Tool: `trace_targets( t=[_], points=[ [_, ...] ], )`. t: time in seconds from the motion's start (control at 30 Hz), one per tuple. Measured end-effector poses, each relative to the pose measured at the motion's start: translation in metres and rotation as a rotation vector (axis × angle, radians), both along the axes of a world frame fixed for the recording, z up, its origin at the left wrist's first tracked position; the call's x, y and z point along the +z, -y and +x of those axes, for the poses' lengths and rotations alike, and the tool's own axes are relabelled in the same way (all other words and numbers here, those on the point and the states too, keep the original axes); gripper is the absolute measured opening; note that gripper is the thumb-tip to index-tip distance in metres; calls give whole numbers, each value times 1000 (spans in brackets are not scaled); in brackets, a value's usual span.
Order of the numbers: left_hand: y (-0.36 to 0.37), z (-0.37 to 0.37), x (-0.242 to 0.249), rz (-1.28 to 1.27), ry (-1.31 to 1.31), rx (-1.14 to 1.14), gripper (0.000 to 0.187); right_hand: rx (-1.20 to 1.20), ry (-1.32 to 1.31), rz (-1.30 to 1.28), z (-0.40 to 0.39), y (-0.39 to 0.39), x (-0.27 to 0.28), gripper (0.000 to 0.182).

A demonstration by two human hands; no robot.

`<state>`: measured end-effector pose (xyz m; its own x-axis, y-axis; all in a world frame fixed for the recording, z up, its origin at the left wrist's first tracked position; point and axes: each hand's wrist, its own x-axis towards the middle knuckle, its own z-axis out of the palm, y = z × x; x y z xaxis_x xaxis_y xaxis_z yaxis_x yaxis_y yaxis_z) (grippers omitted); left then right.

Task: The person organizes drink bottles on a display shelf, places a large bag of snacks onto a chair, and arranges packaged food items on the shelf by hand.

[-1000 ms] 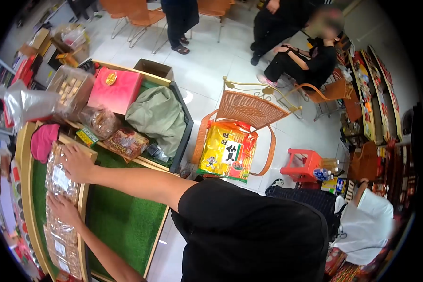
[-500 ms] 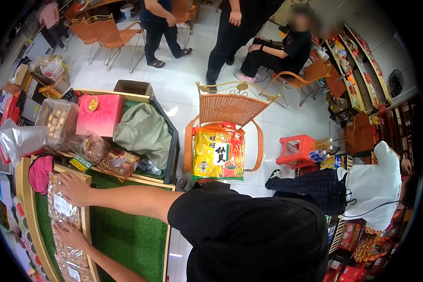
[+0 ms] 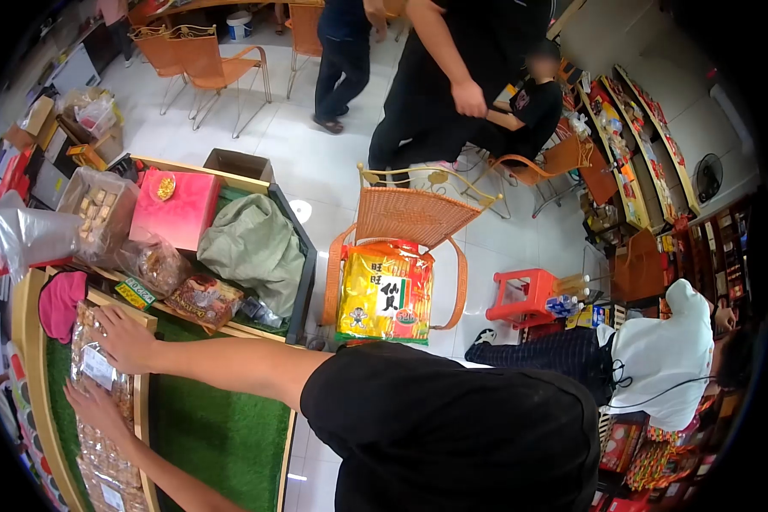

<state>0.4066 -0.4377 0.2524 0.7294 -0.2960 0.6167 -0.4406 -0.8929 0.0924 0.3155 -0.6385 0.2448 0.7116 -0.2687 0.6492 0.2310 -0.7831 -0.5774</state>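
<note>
My right hand [image 3: 126, 340], its arm stretched across from the black sleeve, lies with fingers spread on a clear plastic pack of brown, nutty-looking snack pieces [image 3: 121, 390] with a white label. Lower in the view, my left hand [image 3: 98, 412] rests flat near the same pack's lower end, fingers apart. More such packs [image 3: 111, 465] lie in a row below, inside a narrow wood-edged display tray lined with green turf [image 3: 55, 384]. A pink cloth item [image 3: 61, 305] sits at the tray's upper end. Neither hand lifts anything.
Alongside are a pink gift box [image 3: 171, 209], a grey-green cloth [image 3: 252, 243] and a tub of wrapped sweets [image 3: 102, 209]. A wicker chair [image 3: 418, 218] holds a big yellow-red snack bag [image 3: 386, 294]. A red stool [image 3: 520, 296], stocked shelves [image 3: 627, 154] and several people stand around.
My view has shifted slightly, and my left hand has moved a little along the pack, fingers spreading more. In the background, two standing people have moved to the right.
</note>
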Motion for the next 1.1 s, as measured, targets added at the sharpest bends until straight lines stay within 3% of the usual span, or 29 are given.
trace_targets(
  t=[0.17, 0.33, 0.47, 0.53, 0.57, 0.6, 0.63, 0.67, 0.7, 0.73, 0.77, 0.87, 1.0, 1.03, 1.1],
  points=[
    [55, -12, -7, 130, -97, 65, 50, -12, 63, 42, 4, -3, -4, 49],
    [63, -16, -4, 112, -115, 102, 50, -23, -16, -17, 5, -5, -8, 52],
    [57, -13, -7, 153, -58, -3, 47, -170, 157, 26, 16, -13, -18, 49],
    [61, -14, -6, 34, -101, -119, 45, 154, -109, 282, -17, 14, 23, 55],
    [83, -40, 15, -161, -201, -101, 44, 106, -145, 119, -5, 13, 8, 54],
    [82, -37, 6, -74, -105, -25, 43, 31, -18, 226, 3, 4, -4, 57],
    [67, -17, -21, 43, -10, -153, 42, -85, 93, 25, 2, 14, -12, 55],
    [94, -50, 3, -48, -108, -88, 43, -12, 8, -119, -12, 32, -2, 55],
    [103, -56, 3, -94, -45, -34, 44, 9, -3, -69, -16, 37, -3, 55],
    [103, -50, -13, 24, 14, 11, 45, 28, -16, -111, -17, 45, -6, 52],
    [120, -67, 8, -94, -153, 25, 48, 84, -132, -87, -27, 56, 4, 49],
    [141, -83, 3, -60, -88, 153, 51, -18, -61, -195, -36, 71, -2, 49],
    [160, -94, 8, -263, -149, 50, 50, 43, -50, -210, -47, 95, 5, 45],
    [164, -89, -8, -236, 38, 130, 43, 74, 2, -192, -42, 99, -3, 42],
    [167, -100, 5, -362, -20, 32, 49, -5, 61, -287, -45, 103, -3, 39]
  ],
)
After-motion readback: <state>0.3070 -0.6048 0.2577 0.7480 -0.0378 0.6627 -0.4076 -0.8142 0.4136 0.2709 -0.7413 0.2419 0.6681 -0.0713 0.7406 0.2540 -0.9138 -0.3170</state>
